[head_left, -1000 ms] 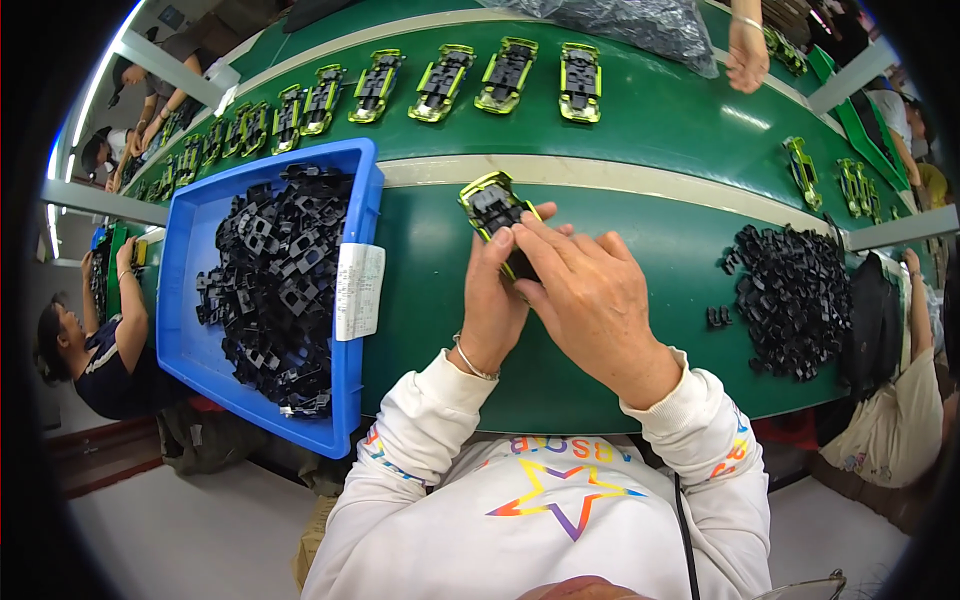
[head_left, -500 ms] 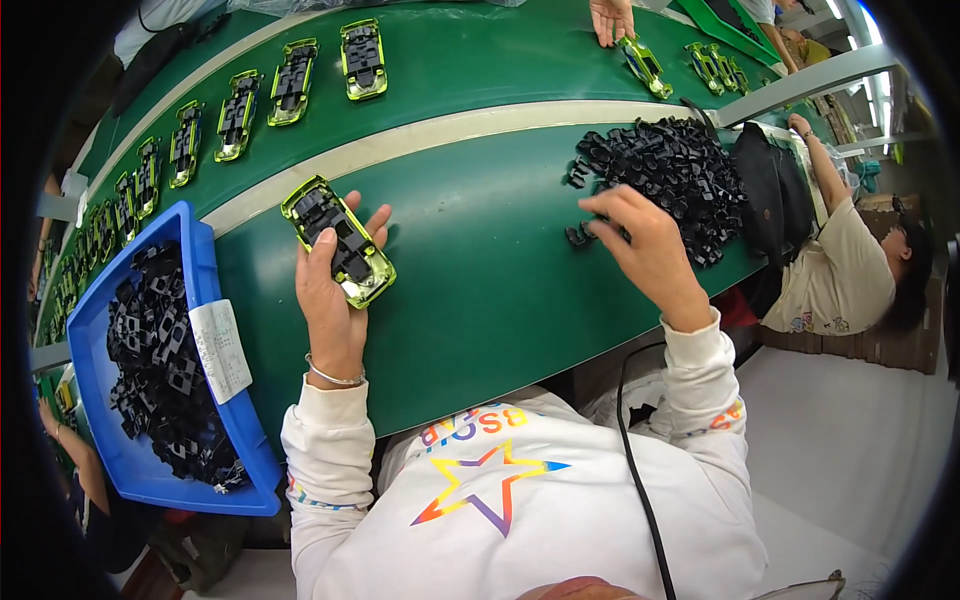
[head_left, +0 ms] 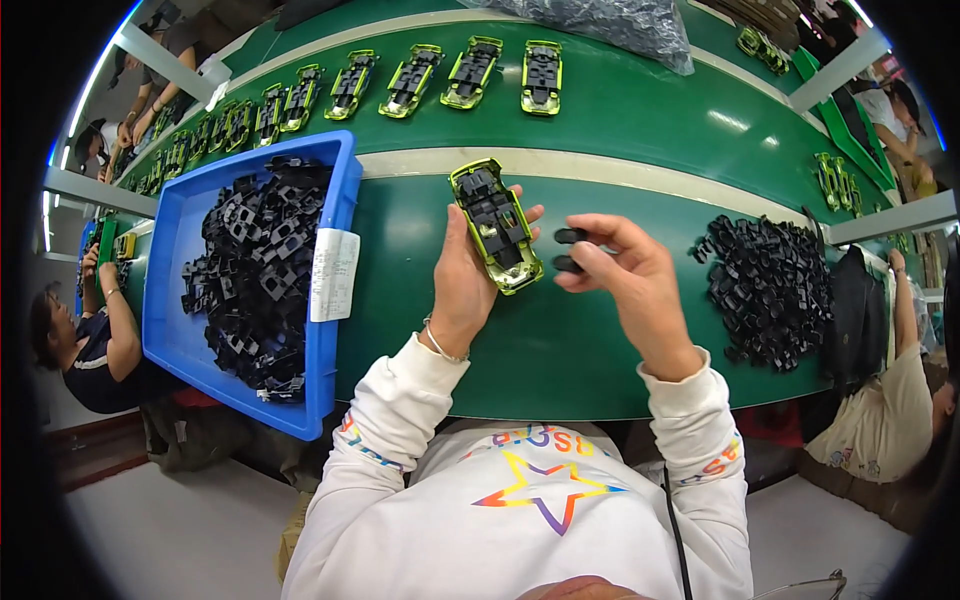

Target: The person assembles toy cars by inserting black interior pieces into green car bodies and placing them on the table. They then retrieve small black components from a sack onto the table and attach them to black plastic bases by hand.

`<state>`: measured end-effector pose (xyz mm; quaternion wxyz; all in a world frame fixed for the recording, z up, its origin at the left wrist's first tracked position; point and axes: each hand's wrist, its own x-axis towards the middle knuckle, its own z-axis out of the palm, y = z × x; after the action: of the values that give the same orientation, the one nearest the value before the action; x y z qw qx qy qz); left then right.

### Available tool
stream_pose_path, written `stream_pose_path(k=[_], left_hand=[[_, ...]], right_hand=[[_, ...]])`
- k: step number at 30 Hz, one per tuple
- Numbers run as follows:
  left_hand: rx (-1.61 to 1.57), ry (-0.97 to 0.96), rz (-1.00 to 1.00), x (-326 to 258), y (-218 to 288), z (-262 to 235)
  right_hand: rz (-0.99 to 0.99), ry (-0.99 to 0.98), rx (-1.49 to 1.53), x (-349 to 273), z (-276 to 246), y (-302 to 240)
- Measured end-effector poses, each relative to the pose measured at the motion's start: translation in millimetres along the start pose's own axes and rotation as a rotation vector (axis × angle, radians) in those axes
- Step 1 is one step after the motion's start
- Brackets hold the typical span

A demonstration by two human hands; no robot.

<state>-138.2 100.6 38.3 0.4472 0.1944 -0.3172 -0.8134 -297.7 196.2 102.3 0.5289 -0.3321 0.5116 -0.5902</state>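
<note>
My left hand [head_left: 466, 275] is wrapped round a toy car body [head_left: 497, 230], lime green at its rim with black parts inside. The car lies tilted across the palm, its open underside facing up. Just right of it, my right hand [head_left: 632, 280] pinches a small black plastic part [head_left: 570, 250] between thumb and fingers. That part has two rounded ends and is apart from the car. A pile of small black parts [head_left: 770, 290] lies on the bench to the right of my right hand.
To the left stands a blue bin [head_left: 341, 200] of flat black plastic pieces, with a paper label [head_left: 334, 275] on its side. A row of green car bodies [head_left: 541, 78] lines the far strip beyond a pale divider [head_left: 590, 172]. Co-workers sit at both sides; a black bag [head_left: 857, 310] is at right.
My right hand has left the pile with a black part and come close to the car. The view has swung right, and the hand seen at the far strip is gone from there.
</note>
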Motion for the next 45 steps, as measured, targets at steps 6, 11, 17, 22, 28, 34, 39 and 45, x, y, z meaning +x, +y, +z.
stream_pose_path(k=[6, 11, 17, 22, 28, 34, 39, 45], left_hand=[[0.054, -0.023, 0.134, 0.2, 4.9, 2.0], [0.203, 0.003, 0.177, 0.5, 4.9, -1.4], [0.256, 0.003, 0.218, -0.3, 10.4, -4.6], [0.19, -0.051, 0.168, -2.3, 13.4, -4.3], [0.251, 0.011, 0.17, -3.0, 14.9, 5.6], [0.206, -0.005, 0.12, -1.9, 13.7, 4.1], [0.235, -0.006, 0.127, -1.4, 9.0, -1.0], [0.183, 0.032, 0.07, -0.4, 6.7, 0.2]], right_hand=[[0.133, 0.003, 0.111, 31.1, 39.6, 7.7], [0.203, 0.069, 0.045, 48.1, 47.1, 2.3], [0.21, 0.014, 0.05, 48.4, 55.0, -14.6], [0.158, -0.012, -0.179, 50.0, 46.8, -16.1], [-0.012, 0.012, -0.415, 46.7, 42.0, -0.6], [-0.059, 0.046, -0.477, 47.3, 39.8, 1.5], [-0.04, 0.023, -0.427, 48.8, 43.4, 7.2], [0.054, 0.019, -0.388, 56.5, 34.4, 20.4]])
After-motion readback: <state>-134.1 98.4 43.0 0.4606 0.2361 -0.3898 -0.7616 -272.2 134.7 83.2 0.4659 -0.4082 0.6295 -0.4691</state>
